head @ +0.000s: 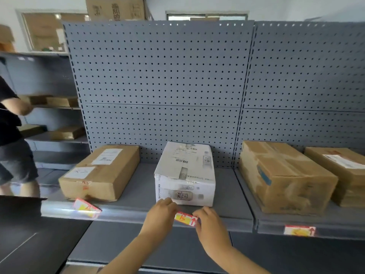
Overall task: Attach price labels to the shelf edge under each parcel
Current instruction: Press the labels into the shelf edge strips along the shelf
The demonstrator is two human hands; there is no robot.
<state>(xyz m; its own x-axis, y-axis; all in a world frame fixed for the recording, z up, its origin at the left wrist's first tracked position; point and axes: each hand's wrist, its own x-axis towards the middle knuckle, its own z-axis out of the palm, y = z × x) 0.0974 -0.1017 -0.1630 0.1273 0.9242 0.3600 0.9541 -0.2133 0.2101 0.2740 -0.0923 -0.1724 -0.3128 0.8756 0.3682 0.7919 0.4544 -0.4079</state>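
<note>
— What do you have hold of, seen from the head camera?

— Your left hand (161, 215) and right hand (209, 224) pinch the two ends of a red, white and yellow paper price label (185, 218), fingers closed on it, at the grey metal shelf edge (126, 211).

— And around that grip?

— Just behind it sits the white printed cardboard parcel (185, 175). To its left, a brown cardboard parcel (100, 173) with a tilted label (87, 208) below it. To its right, a worn brown box (284, 178) above a flat label (299, 230).
</note>
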